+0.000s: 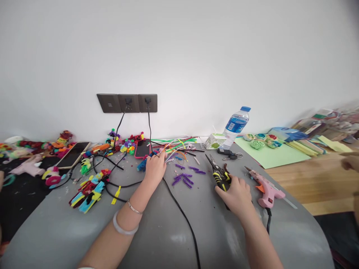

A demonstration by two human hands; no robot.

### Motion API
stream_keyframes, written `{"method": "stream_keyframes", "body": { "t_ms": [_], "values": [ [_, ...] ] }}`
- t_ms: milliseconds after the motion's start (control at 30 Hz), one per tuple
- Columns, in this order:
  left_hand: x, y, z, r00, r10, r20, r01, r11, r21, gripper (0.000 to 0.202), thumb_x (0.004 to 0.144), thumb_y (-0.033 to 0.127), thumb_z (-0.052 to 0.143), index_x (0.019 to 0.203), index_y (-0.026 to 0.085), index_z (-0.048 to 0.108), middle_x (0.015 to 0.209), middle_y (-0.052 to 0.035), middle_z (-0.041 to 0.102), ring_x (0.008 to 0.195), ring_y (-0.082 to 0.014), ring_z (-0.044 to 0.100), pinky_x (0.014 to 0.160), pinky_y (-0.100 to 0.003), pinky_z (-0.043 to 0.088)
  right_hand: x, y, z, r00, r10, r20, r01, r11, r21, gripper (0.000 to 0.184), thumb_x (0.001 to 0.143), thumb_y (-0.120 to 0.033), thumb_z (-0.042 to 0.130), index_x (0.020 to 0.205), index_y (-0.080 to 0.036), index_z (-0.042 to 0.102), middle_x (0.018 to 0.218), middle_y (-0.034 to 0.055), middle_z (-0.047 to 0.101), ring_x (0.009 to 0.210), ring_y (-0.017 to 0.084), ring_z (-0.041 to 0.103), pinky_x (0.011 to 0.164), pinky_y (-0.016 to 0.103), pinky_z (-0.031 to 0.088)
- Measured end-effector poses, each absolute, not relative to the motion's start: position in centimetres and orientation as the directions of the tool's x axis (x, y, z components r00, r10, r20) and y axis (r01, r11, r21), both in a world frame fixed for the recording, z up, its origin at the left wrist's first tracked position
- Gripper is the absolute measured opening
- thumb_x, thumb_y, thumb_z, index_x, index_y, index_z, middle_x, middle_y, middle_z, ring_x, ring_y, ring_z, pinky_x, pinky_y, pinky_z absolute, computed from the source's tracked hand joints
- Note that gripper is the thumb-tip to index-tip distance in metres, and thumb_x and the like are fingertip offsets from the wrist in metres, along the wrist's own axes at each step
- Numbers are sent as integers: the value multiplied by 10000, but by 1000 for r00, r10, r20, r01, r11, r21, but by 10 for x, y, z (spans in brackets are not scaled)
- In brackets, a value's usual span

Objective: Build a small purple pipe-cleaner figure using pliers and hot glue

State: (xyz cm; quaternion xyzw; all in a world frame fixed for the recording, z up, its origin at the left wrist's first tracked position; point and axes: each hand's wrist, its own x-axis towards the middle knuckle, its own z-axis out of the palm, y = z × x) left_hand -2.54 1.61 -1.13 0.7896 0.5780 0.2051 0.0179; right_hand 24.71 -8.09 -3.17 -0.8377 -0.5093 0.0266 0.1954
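My left hand (155, 164) reaches to the back of the table, its fingers closed on a thin pipe cleaner at the edge of a loose heap of coloured pipe cleaners (183, 143). The fingertips are partly hidden by the hand itself. Around the handles of black and yellow wire pliers (220, 175) my right hand (237, 194) is wrapped; the jaws point away from me. Several short purple pipe cleaner pieces (186, 175) lie on the table between both hands. A pink glue gun (266, 190) rests right of the pliers.
Pipe cleaner figures (91, 190) lie at left, with a phone (74, 155) behind. Black cables (182, 213) cross the grey table (168, 243). Toward the wall stand a water bottle (236, 125) and a small carton (214, 141), beside keys (230, 154). Green paper (269, 157) lies right.
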Motion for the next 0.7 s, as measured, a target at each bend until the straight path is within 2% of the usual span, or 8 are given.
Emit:
{"method": "stream_keyframes", "body": {
  "t_ms": [67, 167, 267, 367, 533, 700],
  "values": [
    [-26, 17, -12, 234, 924, 303, 886, -331, 325, 360, 834, 75, 591, 1168, 197, 537, 921, -63, 732, 860, -236, 696, 865, -374, 448, 245, -76, -36, 479, 858, 184, 852, -404, -332, 651, 697, -434, 562, 1258, -105, 550, 1167, 225, 561, 1091, 433, 518, 872, 539, 430],
    [-27, 22, -17, 213, 919, 331, 807, -357, 471, 298, 829, 73, 588, 1093, 205, 548, 853, -27, 720, 800, -205, 698, 805, -337, 471, 242, -71, -41, 468, 854, 227, 862, -385, -331, 639, 720, -451, 550, 1273, -129, 543, 1169, 204, 547, 1098, 422, 507, 898, 550, 407],
    [-27, 28, -22, 193, 900, 392, 645, -417, 641, 262, 788, 61, 607, 999, 206, 554, 822, -7, 684, 778, -175, 678, 728, -289, 501, 239, -71, -45, 461, 841, 285, 873, -371, -317, 645, 747, -485, 542, 1286, -130, 535, 1168, 193, 547, 1096, 408, 503, 916, 536, 396],
    [-26, 31, -25, 157, 890, 427, 483, -447, 753, 231, 755, 49, 619, 926, 196, 568, 833, -14, 682, 796, -166, 680, 733, -287, 535, 237, -74, -47, 435, 836, 335, 891, -344, -296, 652, 783, -511, 520, 1298, -111, 532, 1183, 200, 553, 1100, 402, 496, 929, 525, 393],
    [-23, 27, -19, 87, 892, 444, 330, -447, 832, 96, 791, 106, 592, 837, 188, 608, 847, -22, 711, 764, -166, 705, 738, -303, 569, 234, -78, -47, 419, 826, 377, 898, -317, -304, 617, 821, -494, 500, 1299, -107, 536, 1199, 209, 559, 1094, 397, 501, 927, 523, 391],
    [-27, 26, -7, -199, 829, 523, 241, -475, 846, 36, 834, 211, 609, 814, 181, 605, 862, -32, 695, 823, -163, 686, 733, -279, 566, 234, -78, -48, 429, 811, 397, 893, -314, -324, 605, 831, -506, 493, 1298, -124, 545, 1186, 197, 573, 1090, 387, 510, 928, 512, 389]
  ]
}}
